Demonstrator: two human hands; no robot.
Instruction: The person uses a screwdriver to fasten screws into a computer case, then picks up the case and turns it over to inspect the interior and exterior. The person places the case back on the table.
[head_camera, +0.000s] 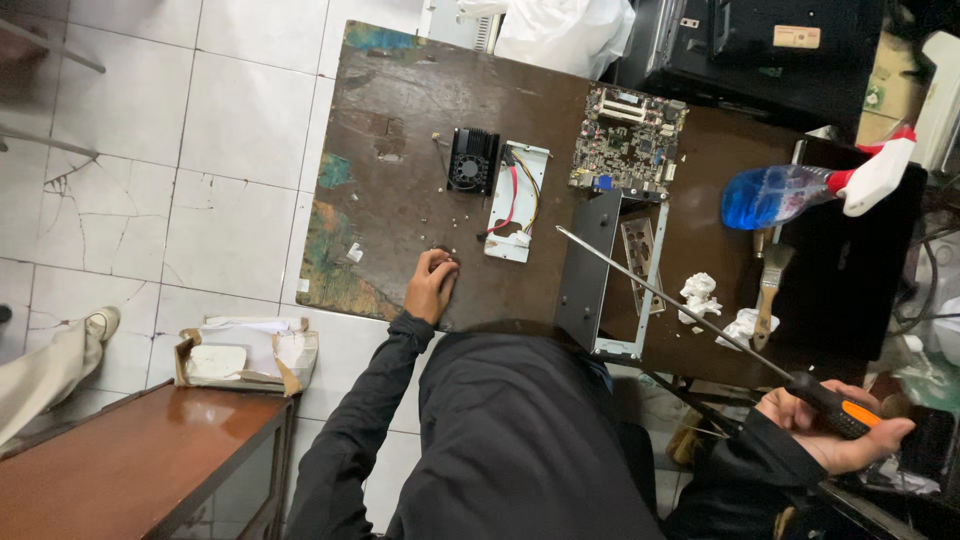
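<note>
Right hand (835, 425) grips a long thin screwdriver (690, 310) by its black and orange handle, shaft slanting over the open metal case (600, 290). Left hand (430, 285) is curled closed over small screws (447, 262) on the worn brown table (380, 130). A fan (472, 160), circuit board (628, 140) and blue spray bottle (790, 190) sit farther off.

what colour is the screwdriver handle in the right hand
Black with an orange band, on the screwdriver; head view.

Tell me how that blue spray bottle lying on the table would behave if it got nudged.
The clear plastic spray bottle of blue liquid lies on its side on the dark wooden table, so its round body would probably roll. Its white and red trigger head sticks out and would likely stop it soon. It looks roughly half full, so probably fairly heavy, with liquid sloshing.
</note>
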